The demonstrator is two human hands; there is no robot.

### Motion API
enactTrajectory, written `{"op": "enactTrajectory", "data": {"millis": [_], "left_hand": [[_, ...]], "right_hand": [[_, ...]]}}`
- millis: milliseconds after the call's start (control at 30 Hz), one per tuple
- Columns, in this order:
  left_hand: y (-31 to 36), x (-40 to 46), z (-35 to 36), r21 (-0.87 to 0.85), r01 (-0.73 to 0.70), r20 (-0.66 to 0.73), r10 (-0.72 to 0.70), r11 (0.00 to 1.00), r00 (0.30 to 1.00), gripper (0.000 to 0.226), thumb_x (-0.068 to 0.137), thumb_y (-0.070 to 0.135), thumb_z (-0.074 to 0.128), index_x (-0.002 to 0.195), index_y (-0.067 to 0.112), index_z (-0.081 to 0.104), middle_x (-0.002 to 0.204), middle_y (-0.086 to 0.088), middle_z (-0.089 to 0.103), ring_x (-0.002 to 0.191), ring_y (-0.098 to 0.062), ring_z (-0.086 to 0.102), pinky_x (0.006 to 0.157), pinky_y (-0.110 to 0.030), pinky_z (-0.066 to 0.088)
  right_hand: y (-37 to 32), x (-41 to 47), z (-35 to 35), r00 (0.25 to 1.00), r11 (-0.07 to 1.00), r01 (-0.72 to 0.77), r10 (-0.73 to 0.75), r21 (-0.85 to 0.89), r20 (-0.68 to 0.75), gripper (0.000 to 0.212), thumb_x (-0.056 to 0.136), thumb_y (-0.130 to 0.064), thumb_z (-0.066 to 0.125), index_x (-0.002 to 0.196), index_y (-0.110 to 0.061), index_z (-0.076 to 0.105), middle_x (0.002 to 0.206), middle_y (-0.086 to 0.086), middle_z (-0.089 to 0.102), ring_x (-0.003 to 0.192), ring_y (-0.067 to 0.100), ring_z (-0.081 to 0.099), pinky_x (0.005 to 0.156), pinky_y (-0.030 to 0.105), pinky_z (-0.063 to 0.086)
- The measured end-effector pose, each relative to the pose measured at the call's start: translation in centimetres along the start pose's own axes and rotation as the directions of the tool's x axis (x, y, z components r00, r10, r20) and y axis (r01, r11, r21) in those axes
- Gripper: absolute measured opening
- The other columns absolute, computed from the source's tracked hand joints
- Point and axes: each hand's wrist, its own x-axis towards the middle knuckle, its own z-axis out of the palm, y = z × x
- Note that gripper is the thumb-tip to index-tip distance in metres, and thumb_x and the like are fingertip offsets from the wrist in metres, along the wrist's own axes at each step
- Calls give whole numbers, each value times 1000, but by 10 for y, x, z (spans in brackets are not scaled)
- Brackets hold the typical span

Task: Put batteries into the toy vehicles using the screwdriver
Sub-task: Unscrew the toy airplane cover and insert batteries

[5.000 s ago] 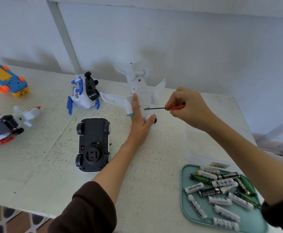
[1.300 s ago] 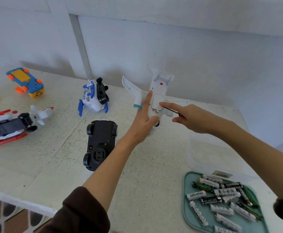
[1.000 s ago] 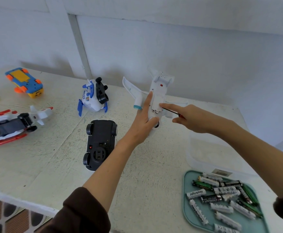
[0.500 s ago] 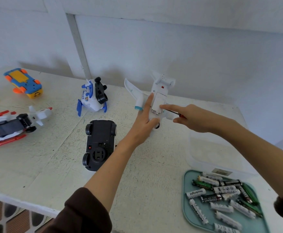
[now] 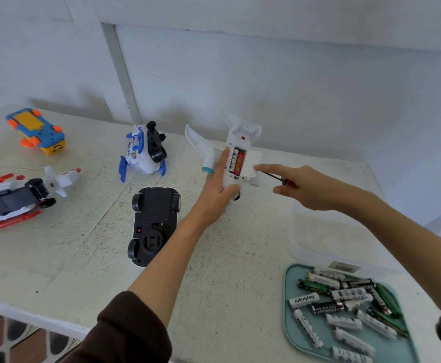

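In the head view, the white toy airplane (image 5: 236, 163) is held belly-up above the table (image 5: 83, 258) by the left hand (image 5: 214, 197), whose fingers are wrapped along the fuselage, the thumb under the nose end. The long axis of the airplane runs away from the person, tail farthest. The battery compartment (image 5: 237, 161) is open, and batteries are seen lying in it lengthwise; the white cover (image 5: 254, 163) stands swung to the right side of the opening. The cover is touched by the extended forefinger of the right hand (image 5: 305, 187), while the red-handled screwdriver (image 5: 279, 179) is kept pinched under the remaining curled fingers, its shaft pointing left toward the airplane. The right hand is thus the nearer one to the cover, and the next move is judged to depend on pressing it leftward over the cells. At lower right, spare batteries (image 5: 345, 310) are piled on a teal tray (image 5: 290, 326); "Heybright" is readable on two of them, other print is blurred.
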Motion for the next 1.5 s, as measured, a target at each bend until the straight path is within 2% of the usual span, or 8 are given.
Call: {"op": "enactTrajectory", "data": {"millis": [167, 300, 567, 933, 1100, 1267, 1433, 1500], "left_hand": [[-2, 2, 0, 0, 1, -75, -1, 1000, 997, 81, 92, -2, 48, 154, 28, 6, 139, 1, 29, 94, -1, 48, 71, -8, 48], [1, 10, -4, -5, -41, -186, 39, 999, 982, 83, 91, 1, 51, 153, 33, 6, 146, -10, 28, 99, -8, 50, 71, -12, 51], [19, 25, -25, -33, -127, -258, 115, 991, 959, 83, 91, 0, 50, 154, 28, 2, 153, -13, 16, 110, -3, 45, 75, -6, 46], [15, 17, -21, -34, -112, -226, 102, 993, 969, 84, 91, 1, 52, 152, 32, 4, 151, -11, 21, 118, -17, 46, 76, -12, 49], [15, 14, -20, -49, -94, -223, 81, 994, 972, 82, 90, 7, 51, 152, 33, 4, 150, -12, 24, 122, -24, 45, 93, -29, 47], [21, 12, -18, -78, -90, -204, 73, 993, 976, 84, 87, 7, 54, 151, 34, 7, 149, -10, 28, 120, -23, 46, 87, -25, 49], [26, 10, -12, -58, -109, -117, 102, 992, 988, 85, 90, 6, 61, 152, 28, 7, 150, -3, 27, 122, -13, 46, 87, -18, 50], [29, 10, -4, -10, -126, -79, 125, 992, 989, 89, 88, 10, 66, 150, 34, 7, 153, -2, 25, 128, -16, 43, 96, -26, 50]], "right_hand": [[4, -16, -7, 1000, 973, -21, 24, 229, -8, 49, 97, -15, 44, 134, -45, 32, 55, -5, 44, 39, 9, 39, 43, 19, 42], [4, -21, -6, 998, 962, -40, 27, 271, 51, 48, 97, -15, 43, 134, -44, 33, 50, -11, 45, 39, 12, 39, 41, 21, 40], [-2, -13, 7, 969, 982, -85, 42, 169, 245, 48, 97, -19, 44, 137, -43, 33, 74, 15, 57, 40, 13, 40, 43, 24, 42], [-35, 17, 43, 872, 989, -128, 148, -75, 467, 54, 97, -24, 43, 143, -38, 18, 64, 2, 48, 46, 14, 43, 46, 24, 41], [-45, 8, 34, 807, 970, -197, 243, -143, 538, 68, 95, -30, 48, 147, -32, 3, 66, 4, 45, 47, 13, 42, 45, 21, 39], [-52, -6, 13, 795, 948, -163, 290, -272, 533, 47, 93, -31, 53, 122, 5, 47, 79, 12, 54, 44, 14, 41, 36, 15, 34], [-42, -28, -40, 922, 966, -198, 241, -166, 304, 15, 92, -23, 55, 92, -8, 55, 76, 3, 58, 46, 12, 45, 42, 19, 37], [-35, -35, -57, 959, 972, -213, 227, -97, 168, 12, 91, -23, 55, 89, -11, 55, 75, 4, 60, 45, 13, 46, 45, 23, 40]]}}
